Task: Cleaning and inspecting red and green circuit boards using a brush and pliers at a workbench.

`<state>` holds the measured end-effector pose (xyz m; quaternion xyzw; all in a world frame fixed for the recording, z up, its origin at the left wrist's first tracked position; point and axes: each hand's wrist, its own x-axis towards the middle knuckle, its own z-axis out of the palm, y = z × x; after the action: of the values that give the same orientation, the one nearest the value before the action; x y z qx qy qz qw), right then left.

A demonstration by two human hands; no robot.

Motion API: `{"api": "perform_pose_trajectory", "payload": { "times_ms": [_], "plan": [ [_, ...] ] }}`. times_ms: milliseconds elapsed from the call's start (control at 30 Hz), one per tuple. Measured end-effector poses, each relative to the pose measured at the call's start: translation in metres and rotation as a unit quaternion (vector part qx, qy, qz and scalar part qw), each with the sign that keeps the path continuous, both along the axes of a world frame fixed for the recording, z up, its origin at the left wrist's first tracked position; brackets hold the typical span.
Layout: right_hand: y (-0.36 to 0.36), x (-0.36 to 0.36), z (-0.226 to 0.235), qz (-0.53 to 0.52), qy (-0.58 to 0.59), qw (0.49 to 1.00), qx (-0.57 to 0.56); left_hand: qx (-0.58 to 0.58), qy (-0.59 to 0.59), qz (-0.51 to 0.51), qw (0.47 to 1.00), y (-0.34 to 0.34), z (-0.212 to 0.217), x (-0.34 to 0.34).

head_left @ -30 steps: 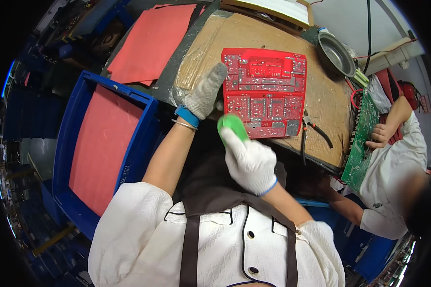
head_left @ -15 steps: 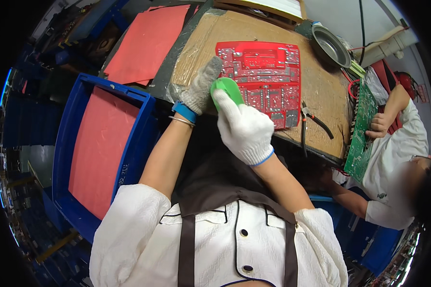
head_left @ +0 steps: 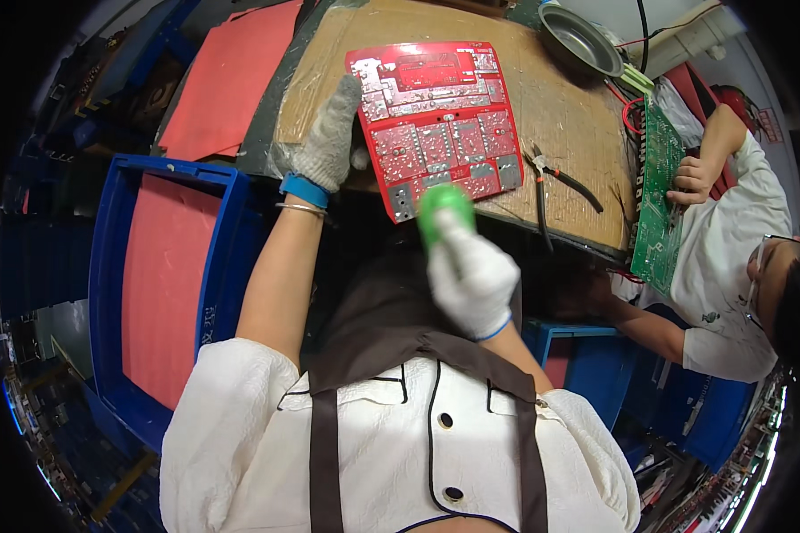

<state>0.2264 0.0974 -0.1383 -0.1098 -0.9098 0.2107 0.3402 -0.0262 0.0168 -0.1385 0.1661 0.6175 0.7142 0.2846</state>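
Observation:
A red circuit board [head_left: 444, 124] is tilted over the cardboard-topped table, its soldered side facing me. My left hand [head_left: 326, 142], in a grey-white glove with a blue wrist strap, is closed on the board's left edge; part of the fingers is hidden behind it. My right hand [head_left: 473, 284], in a white glove and blurred by motion, grips a green oval brush [head_left: 446, 210] at the board's lower edge. The underside of the brush is hidden. Cutting pliers [head_left: 547, 186] with black and red handles lie to the right of the board.
A blue crate [head_left: 231, 258] with pink sheets stands left. More pink sheets [head_left: 231, 80] lie at the far left. A grey metal bowl [head_left: 580, 41] sits far right. Beside it, another person's hand [head_left: 695, 180] holds a green circuit board [head_left: 658, 204].
My right hand has moved the brush down to the board's lower edge. The board is now tilted and turned slightly. The whole view has shifted a little.

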Motion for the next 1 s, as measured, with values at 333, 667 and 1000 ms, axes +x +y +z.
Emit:
{"api": "perform_pose_trajectory", "payload": {
  "times_ms": [333, 667, 1000],
  "plan": [
    [0.002, -0.013, 0.016, 0.033, -0.030, 0.995, -0.092, 0.014, -0.006, 0.011, 1.000, -0.001, -0.003, 0.001],
    [-0.005, -0.016, 0.033, 0.061, -0.093, 0.992, -0.058, 0.021, -0.008, 0.017, 1.000, 0.000, -0.009, -0.003],
    [0.014, -0.021, 0.027, 0.042, -0.024, 0.997, -0.068, 0.038, -0.002, 0.047, 0.998, 0.003, 0.006, 0.011]
  ]
}}
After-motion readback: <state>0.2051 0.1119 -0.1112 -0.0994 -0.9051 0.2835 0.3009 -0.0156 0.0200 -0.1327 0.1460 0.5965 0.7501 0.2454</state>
